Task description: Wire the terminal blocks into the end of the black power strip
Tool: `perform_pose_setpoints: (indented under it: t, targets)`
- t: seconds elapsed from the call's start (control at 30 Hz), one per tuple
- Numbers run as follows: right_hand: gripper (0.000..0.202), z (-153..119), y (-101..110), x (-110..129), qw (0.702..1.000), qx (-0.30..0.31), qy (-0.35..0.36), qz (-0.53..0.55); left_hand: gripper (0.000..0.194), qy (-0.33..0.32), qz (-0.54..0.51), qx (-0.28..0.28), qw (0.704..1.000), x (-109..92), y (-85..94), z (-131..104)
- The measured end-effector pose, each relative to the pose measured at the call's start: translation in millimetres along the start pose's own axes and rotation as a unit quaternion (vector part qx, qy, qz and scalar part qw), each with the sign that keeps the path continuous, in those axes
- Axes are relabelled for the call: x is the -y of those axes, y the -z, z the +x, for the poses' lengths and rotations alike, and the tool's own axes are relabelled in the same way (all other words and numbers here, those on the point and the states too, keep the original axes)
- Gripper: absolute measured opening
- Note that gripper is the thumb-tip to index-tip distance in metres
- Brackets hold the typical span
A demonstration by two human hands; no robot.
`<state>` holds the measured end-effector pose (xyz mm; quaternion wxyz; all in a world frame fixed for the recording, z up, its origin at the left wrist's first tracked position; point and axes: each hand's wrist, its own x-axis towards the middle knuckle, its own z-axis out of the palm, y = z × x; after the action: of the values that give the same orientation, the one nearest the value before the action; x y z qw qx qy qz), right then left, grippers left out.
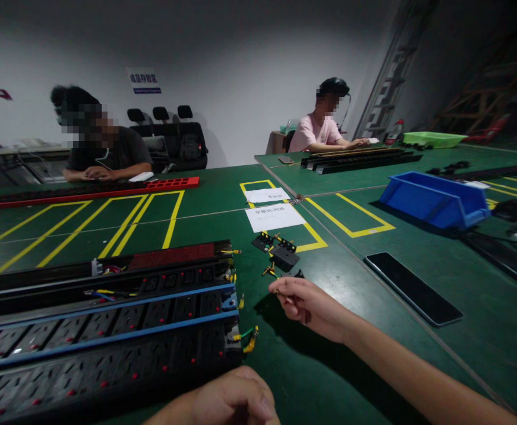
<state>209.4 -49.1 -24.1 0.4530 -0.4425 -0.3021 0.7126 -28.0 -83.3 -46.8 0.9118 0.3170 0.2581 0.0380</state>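
Observation:
My right hand (pixel 305 304) is over the green table, thumb and forefinger pinched together. A tiny darkish piece seems to show at the fingertips, too small to name. Just beyond them lie a green-and-yellow wire with metal ends (pixel 270 271), a black end piece (pixel 285 257) and small black brackets (pixel 264 241). My left hand (pixel 236 398) is at the bottom edge with its fingers curled; what they hold, if anything, is hidden. Left of both hands lie long black power strips (pixel 152 366), one with blue edges (pixel 108 321), with yellow-sleeved wire ends (pixel 250 341) sticking out.
A phone (pixel 413 289) lies on the right, below a blue bin (pixel 435 200). Paper labels (pixel 275 218) and yellow tape outlines mark the green table (pixel 214 206). Two people sit across it, near a red rack (pixel 165 186) and black rails (pixel 356 158). A green tray (pixel 433 140) stands farther back.

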Motion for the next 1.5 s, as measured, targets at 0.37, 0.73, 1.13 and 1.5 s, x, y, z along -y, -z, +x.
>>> perform_pose_setpoints:
  t: [0.37,0.73,1.13,1.5]
  targets:
    - [0.026,-0.3,-0.4,0.2,1.0,0.004,0.002,0.002,0.021,-0.001,0.001,0.006,1.0,2.5,3.0,-0.4]
    - [0.026,-0.6,1.0,-1.0,1.0,0.003,0.0,0.001,0.019,0.0,0.009,-0.009,1.0,-0.8,-1.3,0.6]
    - [0.028,-0.9,-0.1,0.2,1.0,0.002,-0.001,0.001,0.022,0.01,0.014,-0.013,1.0,3.2,2.5,0.1]
    - [0.027,-2.9,-2.6,3.0,1.0,0.002,-0.003,-0.004,0.024,0.001,0.015,-0.022,1.0,3.8,2.7,1.1]
